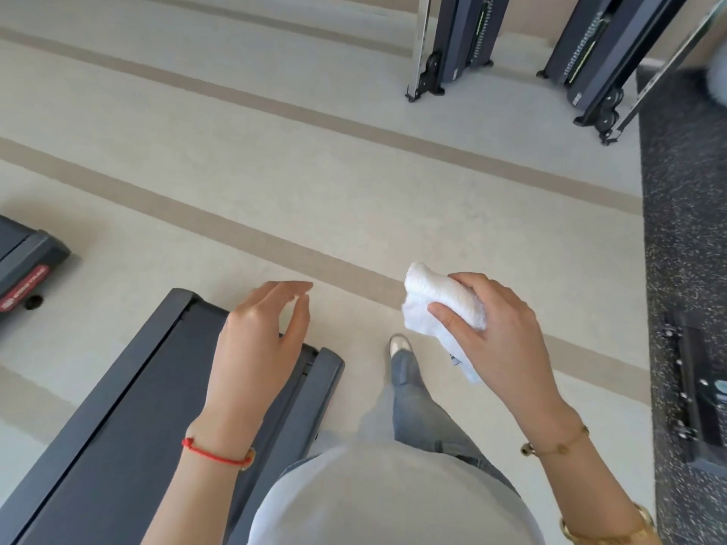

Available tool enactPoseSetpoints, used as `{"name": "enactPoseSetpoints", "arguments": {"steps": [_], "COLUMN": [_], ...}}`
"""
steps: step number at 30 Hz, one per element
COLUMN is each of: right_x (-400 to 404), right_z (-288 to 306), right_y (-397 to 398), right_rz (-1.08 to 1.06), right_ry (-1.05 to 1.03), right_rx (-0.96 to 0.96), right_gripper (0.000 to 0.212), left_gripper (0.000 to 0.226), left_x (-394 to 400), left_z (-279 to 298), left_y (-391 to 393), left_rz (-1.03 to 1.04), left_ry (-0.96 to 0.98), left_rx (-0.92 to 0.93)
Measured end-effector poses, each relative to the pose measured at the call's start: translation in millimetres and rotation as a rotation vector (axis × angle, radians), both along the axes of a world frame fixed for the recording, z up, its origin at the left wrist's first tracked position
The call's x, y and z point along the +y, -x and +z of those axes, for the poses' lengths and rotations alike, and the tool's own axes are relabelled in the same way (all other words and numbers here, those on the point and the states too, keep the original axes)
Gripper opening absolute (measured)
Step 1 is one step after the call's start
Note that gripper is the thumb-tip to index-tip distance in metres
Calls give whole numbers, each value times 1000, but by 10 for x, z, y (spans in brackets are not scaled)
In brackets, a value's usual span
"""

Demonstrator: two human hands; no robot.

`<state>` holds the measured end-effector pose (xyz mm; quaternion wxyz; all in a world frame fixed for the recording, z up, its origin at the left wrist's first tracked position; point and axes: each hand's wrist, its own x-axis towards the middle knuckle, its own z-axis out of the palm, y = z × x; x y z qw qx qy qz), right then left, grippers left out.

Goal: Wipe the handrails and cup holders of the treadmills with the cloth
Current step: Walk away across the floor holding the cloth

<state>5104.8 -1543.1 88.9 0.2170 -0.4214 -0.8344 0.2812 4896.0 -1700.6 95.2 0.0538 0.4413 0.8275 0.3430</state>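
My right hand (493,332) grips a bunched white cloth (440,298) in the air over the pale floor, thumb across its front. My left hand (261,340) hovers with loose, slightly spread fingers above the rear end of a dark grey treadmill deck (118,407) at the lower left and holds nothing. No handrail or cup holder of this treadmill shows in view. My leg and shoe (399,346) stand on the floor just right of the deck's end.
A second treadmill's rear end (27,265) with a red label lies at the far left. Two weight-stack machines (464,41) (598,61) stand at the top right. A black speckled rubber mat (684,230) with dark equipment runs along the right edge. Beige-striped floor (275,171) spreads between.
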Motion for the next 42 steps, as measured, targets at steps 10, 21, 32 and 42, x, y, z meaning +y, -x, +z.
{"name": "enactPoseSetpoints", "arguments": {"steps": [10,21,32,42], "right_x": [2402,4084,5190,5960], "right_z": [41,-3,8,35], "right_y": [1541,3601,6504,8710], "right_rz": [148,385,531,531], "right_ry": [-30,-18,-20,3], "right_rx": [6,-31,-6,38], "right_gripper": [26,28,27,34], "left_gripper": [21,20,20,18], "left_x": [2086,3338,4381,5149], "left_z": [28,-67,-61,67], "left_y": [1273,2843,5434,7583], "left_rz": [160,411,525,525], "left_ry": [-49,-69,-90,-43], "left_rx": [29,-27,7,-11]}}
